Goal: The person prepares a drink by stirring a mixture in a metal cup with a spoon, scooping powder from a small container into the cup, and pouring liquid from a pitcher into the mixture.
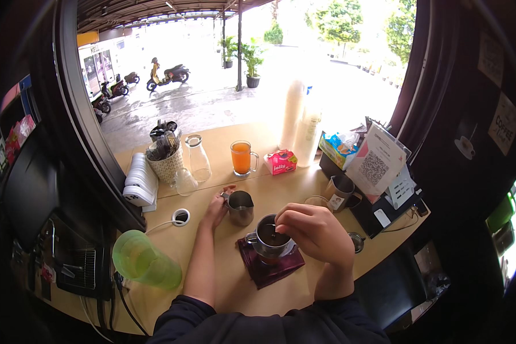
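Note:
My left hand [215,211] grips the handle of a stainless steel milk pitcher [241,209] that appears to rest on the counter. Just right of it, a metal drip filter cup [264,248] with a side handle holds dark contents. Beneath it, reddish glass partly shows, on a folded maroon cloth [271,275]. Over the cup's rim, my right hand [316,232] has its fingertips pinched together. A small bright metal piece [274,228] shows at those fingertips; its full shape is hidden.
A green plastic jug [146,262] stands left of my forearm. Farther back are a glass mug of orange drink [241,159], an upturned glass carafe [199,161] and a basket of cutlery [165,161]. Another metal pitcher [339,193] stands right, beside a code stand [376,161].

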Available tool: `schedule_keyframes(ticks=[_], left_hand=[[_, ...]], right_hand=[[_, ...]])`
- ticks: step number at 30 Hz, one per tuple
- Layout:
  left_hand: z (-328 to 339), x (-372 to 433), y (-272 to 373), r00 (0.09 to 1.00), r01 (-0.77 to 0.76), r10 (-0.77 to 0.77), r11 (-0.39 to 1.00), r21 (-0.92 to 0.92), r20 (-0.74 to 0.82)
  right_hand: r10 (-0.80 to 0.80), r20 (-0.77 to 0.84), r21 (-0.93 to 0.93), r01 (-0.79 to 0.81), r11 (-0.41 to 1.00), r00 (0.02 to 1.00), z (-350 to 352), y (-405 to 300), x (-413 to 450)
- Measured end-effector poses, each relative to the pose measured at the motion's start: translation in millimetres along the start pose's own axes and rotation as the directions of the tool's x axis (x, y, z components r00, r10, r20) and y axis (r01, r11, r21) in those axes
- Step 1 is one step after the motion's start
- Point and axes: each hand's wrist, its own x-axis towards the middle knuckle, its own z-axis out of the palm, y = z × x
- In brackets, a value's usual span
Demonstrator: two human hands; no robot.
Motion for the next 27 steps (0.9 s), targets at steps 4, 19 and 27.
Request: schedule_keyframes(ticks=[4, 19, 27], left_hand=[[1, -6, 16, 0.987, 0.0, -0.011, 0.997, 0.073, 0.16], [114, -72, 125, 0.865, -0.479, 0.307, 0.738, 0.475, 0.396], [158, -115, 140, 0.69, -0.567, -0.203, 0.444, 0.694, 0.694]], right_hand=[[0.056, -0.033, -0.043, -0.057, 0.997, 0.998, 1, 2, 2], [0.057, 0.004, 0.085, -0.057, 0.995, 0.998, -3, 4, 1], [0.031, 0.016, 0.103, -0.032, 0.994, 0.999, -1, 4, 1]])
